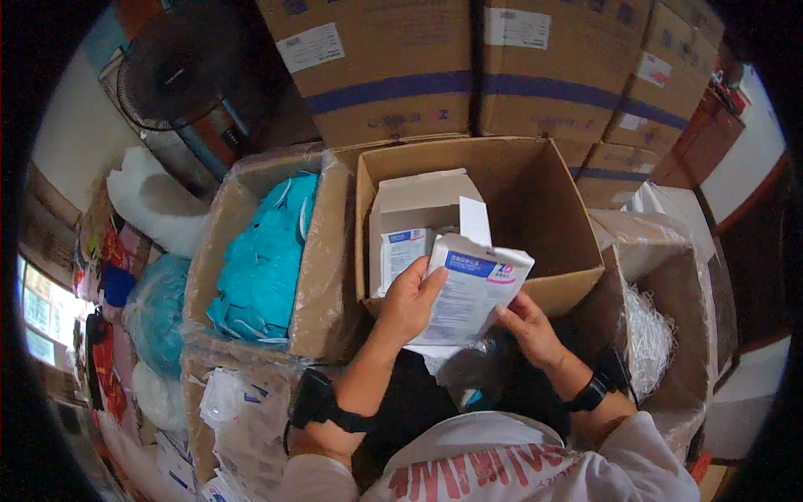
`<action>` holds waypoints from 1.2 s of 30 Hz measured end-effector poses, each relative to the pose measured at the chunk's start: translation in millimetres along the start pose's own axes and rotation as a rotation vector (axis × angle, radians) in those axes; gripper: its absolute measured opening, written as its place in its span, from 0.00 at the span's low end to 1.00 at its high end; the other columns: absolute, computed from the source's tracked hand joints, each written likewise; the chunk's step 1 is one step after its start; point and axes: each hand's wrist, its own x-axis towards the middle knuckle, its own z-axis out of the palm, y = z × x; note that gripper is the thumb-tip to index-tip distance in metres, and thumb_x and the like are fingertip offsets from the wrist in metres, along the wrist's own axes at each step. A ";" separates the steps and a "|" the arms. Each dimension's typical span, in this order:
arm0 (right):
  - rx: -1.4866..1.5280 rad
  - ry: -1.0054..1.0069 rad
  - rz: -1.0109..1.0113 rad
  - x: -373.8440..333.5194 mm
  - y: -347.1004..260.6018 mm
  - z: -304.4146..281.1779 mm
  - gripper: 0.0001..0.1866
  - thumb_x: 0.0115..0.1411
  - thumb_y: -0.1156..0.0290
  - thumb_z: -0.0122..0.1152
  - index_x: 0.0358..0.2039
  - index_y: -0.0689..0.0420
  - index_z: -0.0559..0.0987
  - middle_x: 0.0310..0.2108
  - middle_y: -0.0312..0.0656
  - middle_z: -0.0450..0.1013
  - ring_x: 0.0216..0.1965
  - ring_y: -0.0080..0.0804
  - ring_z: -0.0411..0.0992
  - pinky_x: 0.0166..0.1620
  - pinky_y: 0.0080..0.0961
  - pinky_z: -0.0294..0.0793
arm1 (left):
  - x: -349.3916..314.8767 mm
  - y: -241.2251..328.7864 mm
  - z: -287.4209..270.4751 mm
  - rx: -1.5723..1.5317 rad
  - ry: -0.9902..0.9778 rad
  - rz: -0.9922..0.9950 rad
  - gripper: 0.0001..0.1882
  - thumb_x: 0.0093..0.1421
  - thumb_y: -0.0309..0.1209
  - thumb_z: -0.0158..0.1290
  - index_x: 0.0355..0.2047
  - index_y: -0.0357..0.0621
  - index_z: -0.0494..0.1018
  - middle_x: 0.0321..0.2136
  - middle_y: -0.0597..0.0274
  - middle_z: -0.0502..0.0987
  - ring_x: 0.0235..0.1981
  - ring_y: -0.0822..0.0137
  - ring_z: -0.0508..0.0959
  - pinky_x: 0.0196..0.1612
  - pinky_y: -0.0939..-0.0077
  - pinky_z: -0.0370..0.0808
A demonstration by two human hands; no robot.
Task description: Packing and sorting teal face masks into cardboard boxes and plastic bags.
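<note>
A loose white shirt with red lettering lies nearest, its cloth softly creased; past its sleeves, black straps circle both wrists; the left hand is closed around the left side of a packet, thumb flat on the front and fingers behind; the right hand is half curled, thumb and fingertips at the packet's lower right edge, though whether it grips firmly I cannot tell.

The packet is held tilted above the near edge of an open cardboard box; it is flat, roughly rectangular and smooth, white to pale grey, with a blue band, a pink accent and rows of fine print, its top edge slightly uneven.

Inside the cardboard box stands an open white carton of thin card, holding a similar packet; to the left, a plastic-lined box holds a heap of soft teal pieces with thin white cords; to the right, another box holds a tangle of white strings.

Behind, stacked brown cartons bear purple-blue bands; a round black fan stands at far left.
</note>
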 end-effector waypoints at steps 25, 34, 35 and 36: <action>-0.931 -0.729 0.027 -51.9 -29.1 12.5 0.08 0.58 0.71 0.45 0.32 0.63 0.68 0.23 0.51 0.71 0.26 0.42 0.73 0.31 0.32 0.70 | -110.3 4.2 24.9 0.869 -0.399 0.182 0.17 0.54 0.42 0.47 0.41 0.47 0.68 0.34 0.53 0.73 0.38 0.54 0.73 0.41 0.64 0.68; -0.688 -0.655 0.164 -55.8 3.7 -9.4 0.14 0.62 0.65 0.42 0.34 0.64 0.69 0.21 0.49 0.69 0.25 0.36 0.71 0.31 0.31 0.70 | -125.7 -30.0 30.9 0.857 -0.411 0.031 0.18 0.53 0.44 0.49 0.38 0.46 0.67 0.28 0.51 0.74 0.33 0.50 0.74 0.34 0.59 0.69; -0.662 -0.654 0.187 -54.9 3.7 -11.9 0.15 0.62 0.63 0.42 0.34 0.64 0.69 0.20 0.49 0.69 0.25 0.36 0.71 0.31 0.31 0.70 | -121.5 -30.4 33.0 0.842 -0.428 0.064 0.16 0.54 0.44 0.48 0.36 0.45 0.67 0.27 0.51 0.74 0.32 0.49 0.74 0.33 0.59 0.69; -0.830 -0.730 0.180 -50.7 -11.5 -4.5 0.17 0.62 0.61 0.42 0.33 0.63 0.70 0.20 0.49 0.69 0.25 0.37 0.71 0.30 0.32 0.69 | -117.5 -30.4 33.8 0.830 -0.442 0.092 0.15 0.55 0.44 0.48 0.33 0.45 0.68 0.26 0.51 0.74 0.30 0.48 0.74 0.32 0.58 0.68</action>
